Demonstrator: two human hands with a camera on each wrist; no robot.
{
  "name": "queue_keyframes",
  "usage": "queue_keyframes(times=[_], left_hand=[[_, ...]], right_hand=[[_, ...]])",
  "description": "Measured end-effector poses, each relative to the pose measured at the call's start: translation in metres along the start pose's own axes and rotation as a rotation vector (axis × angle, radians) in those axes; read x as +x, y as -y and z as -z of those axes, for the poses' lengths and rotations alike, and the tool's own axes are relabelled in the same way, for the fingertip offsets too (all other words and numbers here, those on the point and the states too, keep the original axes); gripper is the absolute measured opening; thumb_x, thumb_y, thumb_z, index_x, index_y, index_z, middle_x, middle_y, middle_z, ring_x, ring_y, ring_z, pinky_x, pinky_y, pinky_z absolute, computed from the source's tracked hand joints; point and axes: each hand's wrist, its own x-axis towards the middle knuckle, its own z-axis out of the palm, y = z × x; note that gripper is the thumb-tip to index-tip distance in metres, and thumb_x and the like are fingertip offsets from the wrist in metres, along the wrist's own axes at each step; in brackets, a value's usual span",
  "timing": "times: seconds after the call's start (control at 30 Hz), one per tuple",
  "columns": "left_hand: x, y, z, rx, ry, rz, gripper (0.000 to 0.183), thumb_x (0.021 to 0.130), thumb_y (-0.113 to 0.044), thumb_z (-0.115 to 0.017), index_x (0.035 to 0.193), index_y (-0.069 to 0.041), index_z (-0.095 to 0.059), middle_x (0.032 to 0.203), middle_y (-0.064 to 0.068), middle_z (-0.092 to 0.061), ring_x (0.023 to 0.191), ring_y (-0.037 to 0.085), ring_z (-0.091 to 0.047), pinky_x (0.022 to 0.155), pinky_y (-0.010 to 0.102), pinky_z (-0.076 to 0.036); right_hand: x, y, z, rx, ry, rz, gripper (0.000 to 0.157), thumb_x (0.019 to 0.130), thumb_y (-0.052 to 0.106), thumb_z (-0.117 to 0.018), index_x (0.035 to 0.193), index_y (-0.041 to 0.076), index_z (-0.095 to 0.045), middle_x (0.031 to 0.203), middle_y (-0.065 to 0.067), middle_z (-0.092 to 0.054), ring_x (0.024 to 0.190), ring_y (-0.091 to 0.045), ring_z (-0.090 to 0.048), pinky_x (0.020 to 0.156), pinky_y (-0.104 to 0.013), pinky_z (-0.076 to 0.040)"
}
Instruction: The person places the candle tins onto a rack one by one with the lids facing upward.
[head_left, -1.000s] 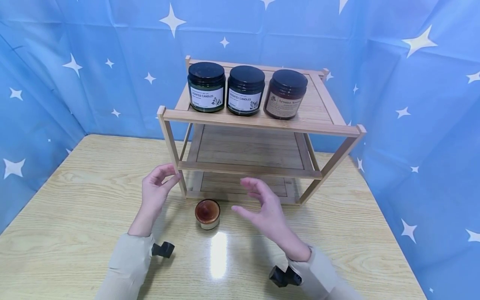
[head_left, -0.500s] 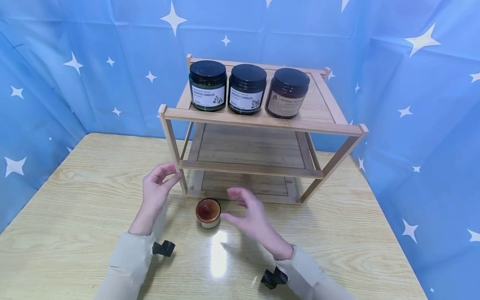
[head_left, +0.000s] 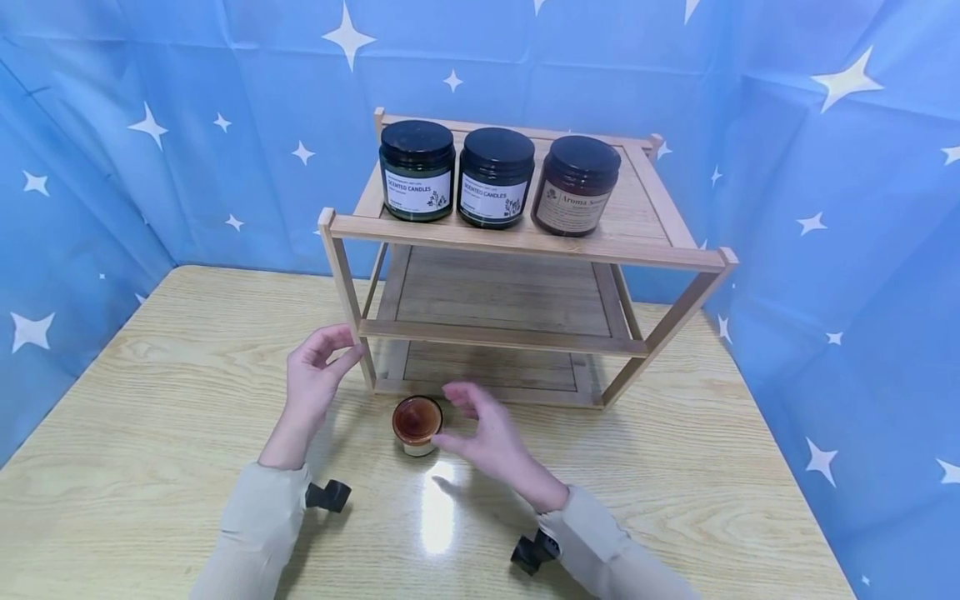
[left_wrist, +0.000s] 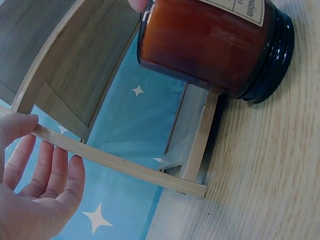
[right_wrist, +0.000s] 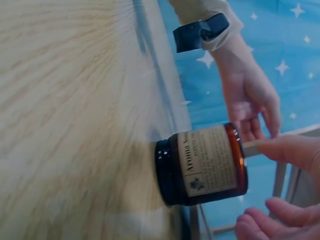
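An amber candle jar (head_left: 417,421) stands upside down on its dark lid, in front of the wooden rack (head_left: 495,337). In the right wrist view, the cream label on this jar (right_wrist: 210,160) reads "Aroma". My left hand (head_left: 315,371) pinches the rack's front left post (left_wrist: 115,162), thumb on one side and fingers on the other. Just right of the jar is my right hand (head_left: 487,433), thumb and fingers spread apart. Its thumb overlaps the jar's edge in the head view, and nothing is gripped between its fingers.
Three candle jars with black lids line the rack's top shelf: a green jar (head_left: 417,171), another dark green jar (head_left: 495,179) and a brown jar (head_left: 575,187). The pale wooden table (head_left: 187,400) is backed by a blue star-patterned curtain (head_left: 247,125).
My right hand has moved left and slightly toward me, up to the upside-down jar. The left hand stays on the rack post, and the jars have not moved.
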Motion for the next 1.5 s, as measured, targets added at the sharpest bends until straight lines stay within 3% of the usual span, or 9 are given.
queue_keyframes(times=[0.27,0.6,0.9,1.23,1.5], left_hand=[[0.000,0.001,0.000,-0.021,-0.002,-0.004,0.035,0.079,0.016,-0.062,0.092,-0.016,-0.068,0.088,-0.007,-0.067,0.088,0.009,-0.061,0.081,0.018,-0.052],[-0.001,0.000,0.000,-0.020,0.000,0.005,0.034,0.079,0.016,-0.063,0.093,-0.015,-0.068,0.087,-0.006,-0.067,0.088,0.009,-0.061,0.082,0.020,-0.052],[0.000,0.002,0.000,-0.023,-0.013,-0.008,0.037,0.078,0.017,-0.062,0.091,-0.017,-0.068,0.087,-0.005,-0.067,0.087,0.008,-0.062,0.079,0.018,-0.053],[0.000,0.002,0.001,-0.021,-0.011,-0.006,0.036,0.079,0.017,-0.062,0.092,-0.016,-0.068,0.087,-0.007,-0.067,0.088,0.008,-0.062,0.080,0.018,-0.052],[0.001,0.002,0.000,-0.024,-0.008,-0.001,0.034,0.079,0.016,-0.063,0.092,-0.015,-0.068,0.087,-0.006,-0.067,0.088,0.009,-0.062,0.082,0.019,-0.052]], right_hand=[[0.002,-0.009,-0.003,-0.066,0.091,-0.016,0.063,0.069,-0.001,-0.078,0.124,-0.006,-0.049,0.119,-0.018,-0.057,0.108,-0.033,-0.054,0.093,-0.045,-0.047],[0.010,-0.016,-0.006,-0.152,0.194,0.010,0.070,0.070,0.007,-0.079,0.131,-0.001,-0.046,0.126,-0.017,-0.054,0.108,-0.031,-0.056,0.092,-0.039,-0.049],[0.017,-0.020,-0.004,-0.119,0.276,0.076,0.067,0.070,0.005,-0.079,0.128,0.000,-0.047,0.120,-0.012,-0.058,0.107,-0.026,-0.056,0.092,-0.036,-0.049],[0.018,-0.022,-0.010,-0.174,0.245,0.085,0.069,0.068,0.018,-0.083,0.126,0.001,-0.051,0.117,-0.009,-0.060,0.103,-0.022,-0.057,0.090,-0.033,-0.048],[0.015,-0.024,-0.018,-0.158,0.166,0.049,0.067,0.065,0.015,-0.085,0.121,0.002,-0.052,0.112,-0.008,-0.062,0.098,-0.019,-0.059,0.085,-0.027,-0.050]])
